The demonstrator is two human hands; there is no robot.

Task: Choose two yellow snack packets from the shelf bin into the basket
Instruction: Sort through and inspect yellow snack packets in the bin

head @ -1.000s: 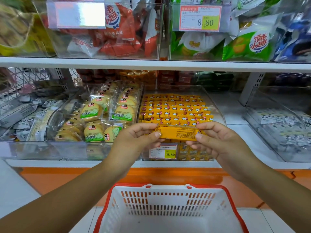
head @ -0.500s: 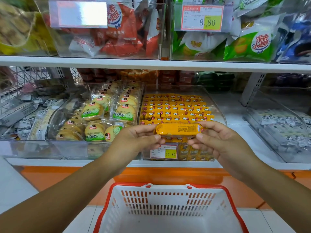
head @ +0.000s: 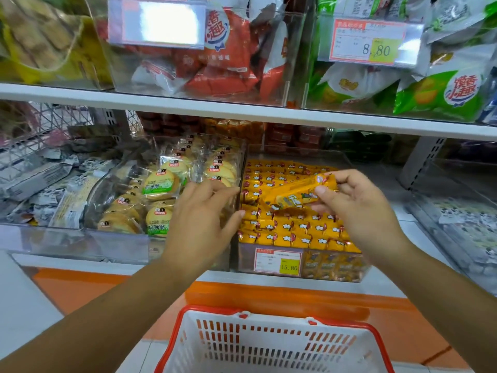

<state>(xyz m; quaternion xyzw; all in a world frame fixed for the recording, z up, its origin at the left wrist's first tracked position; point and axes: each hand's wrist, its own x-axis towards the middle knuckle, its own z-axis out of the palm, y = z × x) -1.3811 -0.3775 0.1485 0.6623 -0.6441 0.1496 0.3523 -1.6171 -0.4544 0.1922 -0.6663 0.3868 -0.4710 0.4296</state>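
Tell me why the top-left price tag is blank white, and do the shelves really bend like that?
Head view: glare washes out that price tag; the wide-angle lens bows the white shelf edge; the left hand and the yellow snack packet in the right hand look slightly blurred.

Single head-worn wide-angle view, facing forward and downward, close to the shelf [head: 242, 110]; the basket [head: 269, 343] lies at the lower edge.
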